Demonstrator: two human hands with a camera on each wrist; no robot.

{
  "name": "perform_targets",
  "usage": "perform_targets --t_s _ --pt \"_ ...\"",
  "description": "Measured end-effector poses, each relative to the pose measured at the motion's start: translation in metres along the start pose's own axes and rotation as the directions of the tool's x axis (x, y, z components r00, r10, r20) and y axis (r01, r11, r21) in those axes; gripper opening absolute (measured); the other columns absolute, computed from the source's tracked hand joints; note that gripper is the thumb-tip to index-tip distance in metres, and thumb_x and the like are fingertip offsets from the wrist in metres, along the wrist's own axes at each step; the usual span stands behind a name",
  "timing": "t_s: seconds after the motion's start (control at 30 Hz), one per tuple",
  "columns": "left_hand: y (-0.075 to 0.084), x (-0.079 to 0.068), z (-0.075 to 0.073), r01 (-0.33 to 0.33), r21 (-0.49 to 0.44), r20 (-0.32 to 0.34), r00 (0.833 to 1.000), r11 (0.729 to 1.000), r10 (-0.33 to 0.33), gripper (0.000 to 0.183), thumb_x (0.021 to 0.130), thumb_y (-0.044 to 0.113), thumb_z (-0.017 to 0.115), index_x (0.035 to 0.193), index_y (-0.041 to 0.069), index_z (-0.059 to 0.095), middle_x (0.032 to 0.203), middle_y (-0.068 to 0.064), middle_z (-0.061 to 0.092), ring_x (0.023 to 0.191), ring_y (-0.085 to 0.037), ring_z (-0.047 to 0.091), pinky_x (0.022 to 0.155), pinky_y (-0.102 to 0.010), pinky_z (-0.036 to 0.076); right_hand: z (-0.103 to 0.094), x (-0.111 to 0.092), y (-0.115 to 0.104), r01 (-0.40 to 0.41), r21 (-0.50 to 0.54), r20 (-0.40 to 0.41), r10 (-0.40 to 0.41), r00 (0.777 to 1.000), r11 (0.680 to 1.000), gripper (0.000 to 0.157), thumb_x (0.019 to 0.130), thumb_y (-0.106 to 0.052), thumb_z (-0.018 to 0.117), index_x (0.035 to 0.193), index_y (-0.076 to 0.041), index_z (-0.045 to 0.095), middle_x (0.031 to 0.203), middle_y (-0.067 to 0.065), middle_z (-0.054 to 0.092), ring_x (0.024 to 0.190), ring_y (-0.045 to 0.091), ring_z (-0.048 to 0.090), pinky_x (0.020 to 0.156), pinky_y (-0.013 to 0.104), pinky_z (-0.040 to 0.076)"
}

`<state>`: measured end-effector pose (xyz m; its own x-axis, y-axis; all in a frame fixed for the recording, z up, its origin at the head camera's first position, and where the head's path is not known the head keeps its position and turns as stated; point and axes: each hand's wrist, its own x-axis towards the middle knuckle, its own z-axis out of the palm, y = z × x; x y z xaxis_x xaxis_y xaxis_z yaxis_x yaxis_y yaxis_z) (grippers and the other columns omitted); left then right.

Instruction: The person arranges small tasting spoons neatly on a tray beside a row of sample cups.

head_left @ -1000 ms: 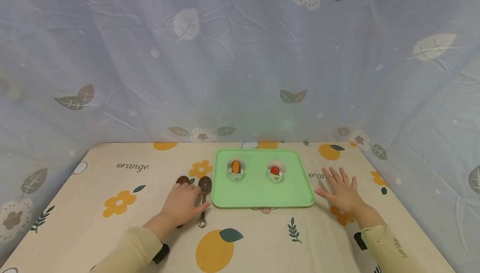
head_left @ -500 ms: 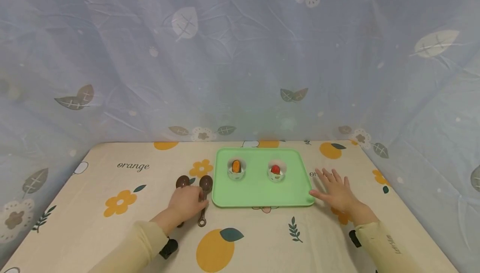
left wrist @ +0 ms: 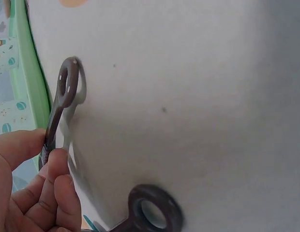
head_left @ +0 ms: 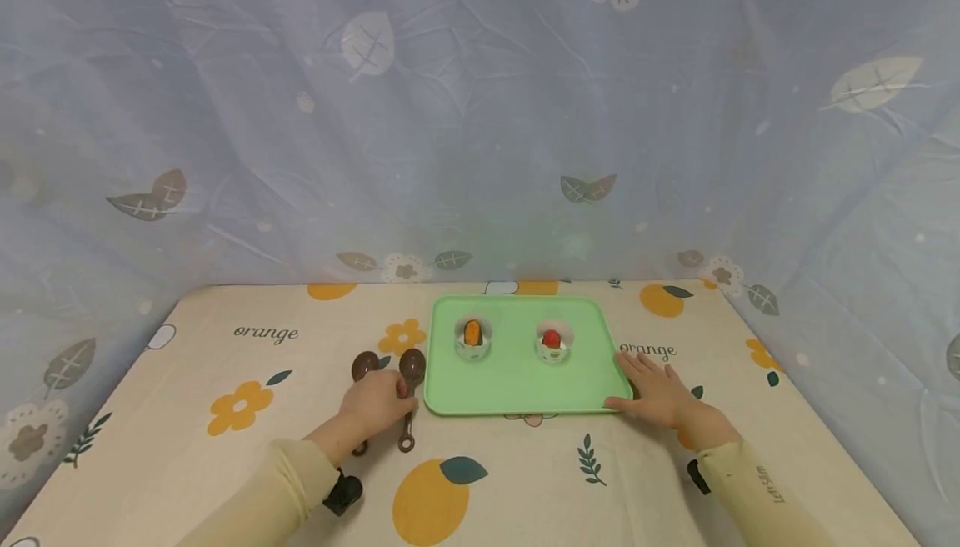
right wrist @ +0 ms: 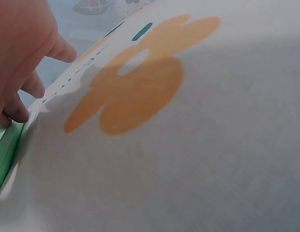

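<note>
Two brown spoons lie side by side left of the green tray [head_left: 517,393]. My left hand [head_left: 375,403] reaches over the left spoon [head_left: 365,363] and pinches the handle of the right spoon [head_left: 412,363]. In the left wrist view, thumb and fingertips hold that handle [left wrist: 54,121], its ringed end slightly off the cloth; the other spoon's ring [left wrist: 175,212] shows below. My right hand [head_left: 656,393] is at the tray's right front corner, fingers extended along the rim. Contact with the rim looks likely, but the fingertips are partly hidden in the right wrist view.
On the tray stand two small patterned cups: the left cup [head_left: 471,353] holds an orange piece [head_left: 472,332], the right cup [head_left: 553,355] a red one [head_left: 552,338]. A printed tablecloth [head_left: 525,489] covers the table, with a pale fabric curtain [head_left: 480,113] behind.
My left hand has shifted slightly right and its fingers have closed on the right spoon's handle. My right hand has moved left and down to the tray's edge.
</note>
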<state>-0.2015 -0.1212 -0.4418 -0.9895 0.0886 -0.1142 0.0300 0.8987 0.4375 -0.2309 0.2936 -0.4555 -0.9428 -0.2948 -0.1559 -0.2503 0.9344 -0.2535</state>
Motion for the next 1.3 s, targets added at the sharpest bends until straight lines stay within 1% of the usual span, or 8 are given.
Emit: perform_targets --t_s 0.2,0.4,0.5,0.67,0.83,1.0,1.23,1.3 --pt "0.003 -0.001 -0.003 -0.016 -0.096 -0.007 1.000 0.995 0.016 0.018 0.084 0.017 0.066 0.070 0.008 0.058 0.064 0.001 0.052 0.055 -0.011 0.045 0.048 -0.021 0.033 -0.003 -0.001 -0.003 0.003 0.006 0.026 -0.004 1.000 1.000 0.093 0.082 -0.061 0.056 0.147 -0.001 0.024 0.151 0.020 0.026 0.139 0.044 0.020 0.108 0.069 0.010" --pt "0.005 -0.002 -0.007 -0.021 -0.221 -0.014 1.000 0.975 0.019 0.022 0.084 0.012 0.065 0.065 0.006 0.056 0.060 0.001 0.048 0.054 -0.011 0.042 0.049 -0.020 0.032 -0.005 -0.002 -0.006 0.004 0.006 0.022 -0.004 1.000 1.000 0.094 0.081 -0.061 0.057 0.146 -0.001 0.025 0.151 0.021 0.027 0.139 0.044 0.021 0.108 0.069 0.011" --pt "0.004 -0.002 -0.007 -0.003 -0.274 -0.001 1.000 0.962 0.002 0.018 0.085 0.010 0.064 0.069 0.004 0.057 0.062 0.000 0.050 0.056 -0.011 0.044 0.049 -0.021 0.034 -0.006 -0.002 -0.007 0.008 0.006 0.019 -0.008 1.000 1.000 0.094 0.081 -0.061 0.058 0.146 0.000 0.025 0.150 0.021 0.027 0.138 0.045 0.021 0.108 0.070 0.011" --pt "0.001 0.001 -0.008 0.055 -0.367 0.047 0.998 0.929 -0.041 0.012 0.086 0.010 0.061 0.079 0.000 0.059 0.066 -0.005 0.058 0.057 -0.011 0.053 0.051 -0.022 0.043 -0.005 -0.002 -0.007 0.007 0.000 0.016 -0.007 1.000 1.000 0.093 0.081 -0.059 0.058 0.146 0.000 0.026 0.150 0.021 0.028 0.138 0.044 0.022 0.108 0.070 0.012" --pt "-0.001 0.002 -0.008 0.084 -0.421 0.079 0.995 0.903 -0.056 0.012 0.087 0.011 0.060 0.084 -0.001 0.060 0.066 -0.005 0.059 0.055 -0.011 0.054 0.052 -0.022 0.046 -0.005 -0.001 -0.006 0.004 0.001 0.019 -0.004 1.000 1.000 0.095 0.081 -0.061 0.058 0.146 0.000 0.026 0.150 0.021 0.028 0.138 0.044 0.022 0.108 0.069 0.011" --pt "-0.002 0.003 -0.010 0.103 -0.494 0.100 0.993 0.863 -0.061 0.013 0.088 0.009 0.059 0.086 -0.003 0.059 0.064 -0.005 0.058 0.053 -0.010 0.054 0.052 -0.022 0.048 -0.005 -0.001 -0.006 -0.004 0.009 0.027 0.004 1.000 1.000 0.096 0.081 -0.062 0.058 0.147 -0.001 0.025 0.151 0.021 0.027 0.139 0.044 0.021 0.109 0.069 0.010" --pt "-0.001 0.006 -0.012 0.174 -0.623 0.172 0.982 0.763 -0.084 0.018 0.090 0.009 0.057 0.097 -0.008 0.057 0.073 -0.005 0.055 0.058 -0.009 0.055 0.055 -0.021 0.053 -0.005 0.000 -0.006 -0.011 0.004 0.030 0.011 0.999 1.000 0.096 0.080 -0.063 0.058 0.146 -0.001 0.025 0.150 0.022 0.027 0.138 0.045 0.021 0.108 0.069 0.010" --pt "0.000 0.005 -0.014 0.189 -0.641 0.186 0.979 0.744 -0.088 0.019 0.090 0.010 0.057 0.099 -0.008 0.057 0.075 -0.006 0.055 0.061 -0.009 0.055 0.057 -0.021 0.053 -0.005 0.000 -0.005 -0.016 0.001 0.031 0.016 0.999 1.000 0.097 0.080 -0.064 0.057 0.147 -0.002 0.025 0.151 0.021 0.027 0.139 0.044 0.020 0.109 0.069 0.010"
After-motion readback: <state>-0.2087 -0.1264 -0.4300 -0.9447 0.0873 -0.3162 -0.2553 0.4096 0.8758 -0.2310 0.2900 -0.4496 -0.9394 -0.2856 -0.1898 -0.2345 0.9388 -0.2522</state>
